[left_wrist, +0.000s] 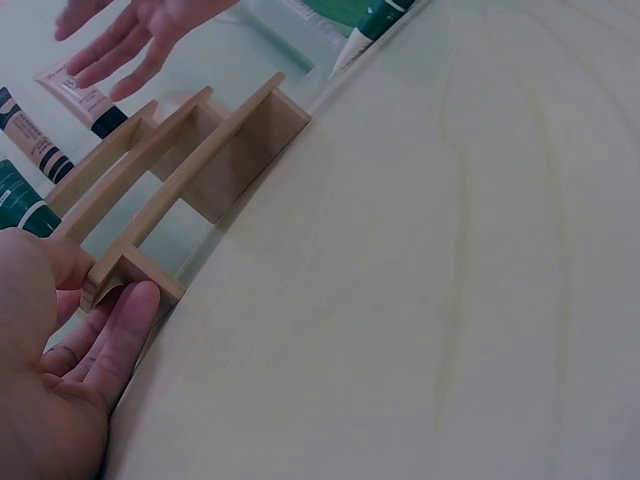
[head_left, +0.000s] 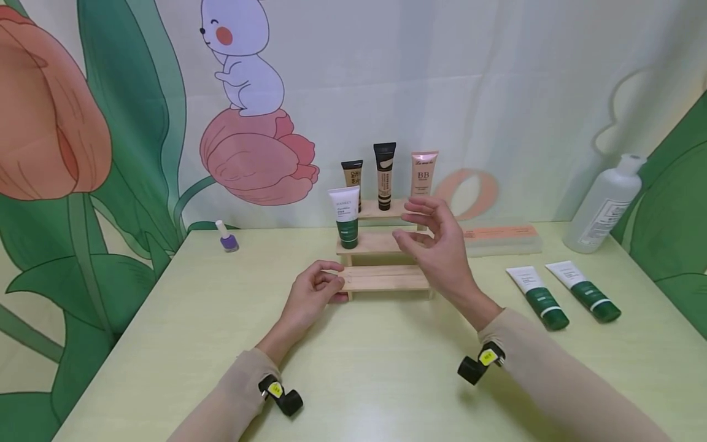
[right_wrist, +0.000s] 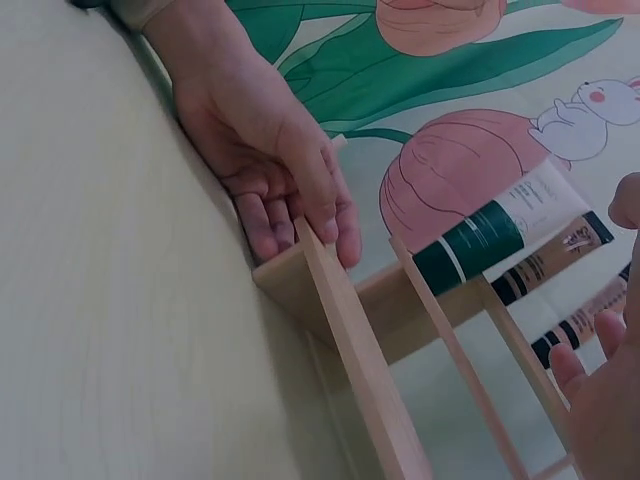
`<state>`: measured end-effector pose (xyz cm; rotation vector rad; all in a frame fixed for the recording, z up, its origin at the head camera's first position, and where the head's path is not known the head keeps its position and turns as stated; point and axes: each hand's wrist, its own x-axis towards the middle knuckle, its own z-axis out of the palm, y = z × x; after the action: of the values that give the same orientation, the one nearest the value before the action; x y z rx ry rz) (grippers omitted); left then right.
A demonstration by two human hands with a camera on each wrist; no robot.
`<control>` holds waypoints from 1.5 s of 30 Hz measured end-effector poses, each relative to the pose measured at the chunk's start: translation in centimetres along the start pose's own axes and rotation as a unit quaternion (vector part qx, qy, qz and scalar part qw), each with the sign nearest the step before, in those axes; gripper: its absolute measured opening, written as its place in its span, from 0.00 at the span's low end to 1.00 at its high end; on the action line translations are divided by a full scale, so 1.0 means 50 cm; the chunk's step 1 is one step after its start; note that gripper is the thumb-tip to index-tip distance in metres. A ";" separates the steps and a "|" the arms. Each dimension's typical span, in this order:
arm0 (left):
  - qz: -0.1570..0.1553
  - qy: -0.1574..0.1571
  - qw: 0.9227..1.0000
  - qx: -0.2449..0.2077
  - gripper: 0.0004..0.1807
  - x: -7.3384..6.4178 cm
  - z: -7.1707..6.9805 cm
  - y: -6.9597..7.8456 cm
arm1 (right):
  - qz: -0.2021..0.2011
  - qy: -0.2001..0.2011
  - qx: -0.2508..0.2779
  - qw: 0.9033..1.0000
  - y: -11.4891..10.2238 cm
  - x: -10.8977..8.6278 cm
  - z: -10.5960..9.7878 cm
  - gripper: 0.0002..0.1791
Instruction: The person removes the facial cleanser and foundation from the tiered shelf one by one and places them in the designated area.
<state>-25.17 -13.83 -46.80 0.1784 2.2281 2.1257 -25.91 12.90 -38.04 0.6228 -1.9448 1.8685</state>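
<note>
A three-step wooden display stand [head_left: 386,279] stands on the table. My left hand [head_left: 312,291] grips the left end of its lowest step; in the left wrist view the thumb is above the board and fingers are beneath. My right hand [head_left: 444,248] hovers over the stand's right side, thumb and fingers apart, holding nothing. On the middle step's left end, a white-and-green tube [head_left: 346,215] stands upright. The top step bears a small gold-and-black tube [head_left: 353,174], a beige tube with black ends [head_left: 384,178] and a pink BB cream tube [head_left: 423,175], its base hidden by my right hand.
Two more white-and-green tubes [head_left: 541,301] lie on the table at the right. Behind them stands a translucent white bottle [head_left: 604,205]. A flat pale box [head_left: 502,239] lies right of the stand, against the curtain. A purple nail polish bottle [head_left: 227,238] stands far left.
</note>
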 end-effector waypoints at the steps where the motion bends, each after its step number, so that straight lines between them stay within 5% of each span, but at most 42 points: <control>1: 0.000 0.000 1.000 0.000 0.14 0.000 0.000 0.000 | 0.001 -0.004 0.002 1.000 0.000 0.003 0.007 0.34; 45: 0.009 -0.007 1.000 -0.010 0.14 0.002 -0.002 -0.002 | 0.055 -0.038 -0.021 0.998 0.063 0.061 0.156 0.32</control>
<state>-25.28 -13.91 -46.87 0.2138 2.2049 2.1486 -29.91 5.03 -39.39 0.5937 -2.1018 1.8885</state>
